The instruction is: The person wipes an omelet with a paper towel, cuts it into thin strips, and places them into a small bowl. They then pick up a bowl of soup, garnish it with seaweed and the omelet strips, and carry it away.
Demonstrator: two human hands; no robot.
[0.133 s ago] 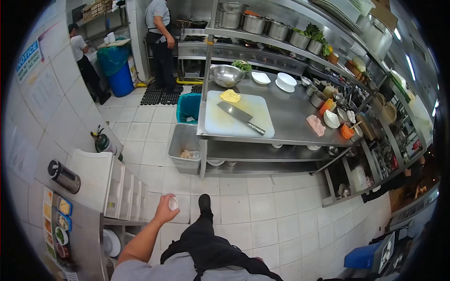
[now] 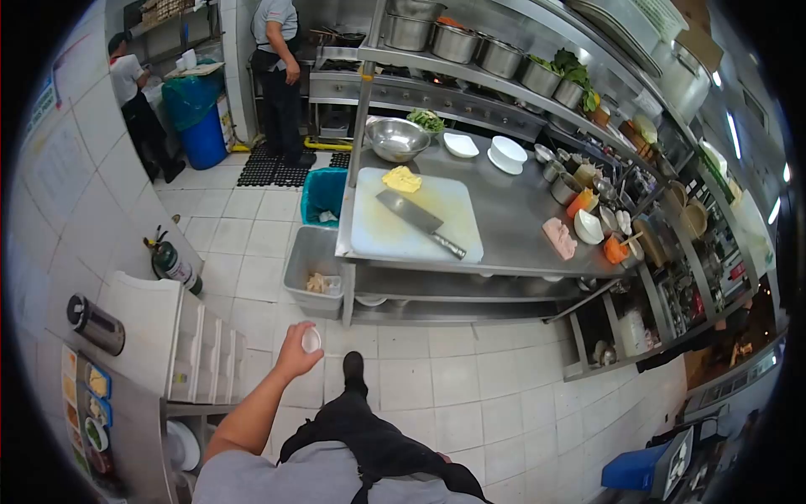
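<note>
Small white cup (image 2: 311,340) is in my left hand (image 2: 294,353), grip clamped round its side, cup at the right-hand side of the grip, round opening facing up toward my view. My right hand (image 2: 444,457) is at most a sliver by my waist, can't tell whether its grip is apart or together. Cup and left hand show over the tiled floor (image 2: 457,378), left of my black shoe (image 2: 354,371), apart from any furniture. Grey bin (image 2: 311,262) is ahead, beside the left end of the steel table (image 2: 504,218); white rack (image 2: 201,353) is off to the left, with a gap of floor between it and my hand. Open tiles run right of my shoe, along the table front, toward the blue container (image 2: 630,470) at lower right. On the table: cutting board (image 2: 382,231) near the left end, cleaver (image 2: 411,212) lying diagonally on it, yellow food (image 2: 402,179) just beyond the blade, steel bowl (image 2: 397,139) past the board, pink piece (image 2: 559,238) near the front edge farther right. Food containers (image 2: 97,412) sit on the left side counter. Two people (image 2: 275,76) (image 2: 133,88) stand beyond, one near the stove, one near the blue barrel (image 2: 201,139).
</note>
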